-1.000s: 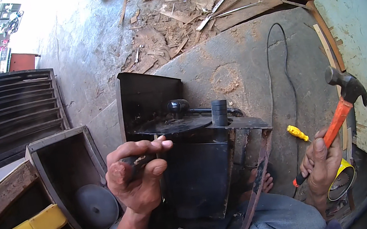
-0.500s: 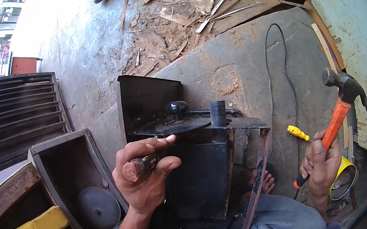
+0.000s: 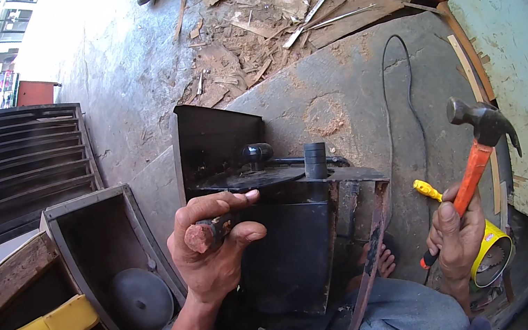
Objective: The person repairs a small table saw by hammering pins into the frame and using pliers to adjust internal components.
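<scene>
Black metal box [image 3: 286, 253] stood on concrete floor [image 3: 350, 93] between knees. Left hand [image 3: 211, 245] clenched round short rod [image 3: 200, 236], probably punch, at box's left edge. Right hand [image 3: 457, 237] gripped orange-handled hammer [image 3: 476, 145], raised well apart.

Between my left hand [image 3: 213, 255] and my right hand [image 3: 458, 237], the black metal box [image 3: 285, 246] is blocking the straight way across, its short pipe [image 3: 315, 159] sticking up. Bare concrete floor [image 3: 350, 90] beyond is lying open, crossed only by a thin cable [image 3: 387, 108]. An open-topped box [image 3: 115, 262] is crowding my left side.
</scene>
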A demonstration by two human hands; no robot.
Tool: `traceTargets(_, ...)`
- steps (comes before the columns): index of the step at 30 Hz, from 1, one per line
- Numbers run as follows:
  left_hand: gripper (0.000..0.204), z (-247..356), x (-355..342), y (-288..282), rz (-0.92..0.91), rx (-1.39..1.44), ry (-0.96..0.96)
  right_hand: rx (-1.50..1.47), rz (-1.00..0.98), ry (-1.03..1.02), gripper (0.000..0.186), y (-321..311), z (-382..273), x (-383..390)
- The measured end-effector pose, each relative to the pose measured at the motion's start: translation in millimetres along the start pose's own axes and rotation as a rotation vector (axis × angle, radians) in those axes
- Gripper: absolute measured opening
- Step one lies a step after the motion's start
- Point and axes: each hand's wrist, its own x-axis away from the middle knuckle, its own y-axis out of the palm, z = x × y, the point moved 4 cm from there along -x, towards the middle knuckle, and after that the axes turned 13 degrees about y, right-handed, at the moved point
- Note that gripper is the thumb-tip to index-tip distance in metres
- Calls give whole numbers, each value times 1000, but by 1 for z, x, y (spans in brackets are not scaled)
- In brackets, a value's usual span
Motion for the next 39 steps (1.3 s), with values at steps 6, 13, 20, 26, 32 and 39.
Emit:
traceTargets(6, 26, 7, -8, 0, -99, -299, -40, 114, -214, -96, 32, 15, -5, 4)
traceTargets(13, 28, 0, -9, 1, -102, -188, -9, 498, -410, -620, 30, 74, -98, 43)
traceTargets(20, 22, 11, -8, -5, -68, -139, 102, 887, -200, -891, 25, 93, -148, 65)
traceTargets(26, 22, 15, -10, 2, -145, -182, 149, 1284, -182, -699, 22, 107, -115, 72)
traceTargets(32, 22, -5, -7, -3, 3, 97, -57, 141, -40, -620, 40, 51, -148, 97)
traceTargets(39, 21, 6, -7, -3, -27, -146, 42, 165, 77, -673, 42, 16, -98, 91)
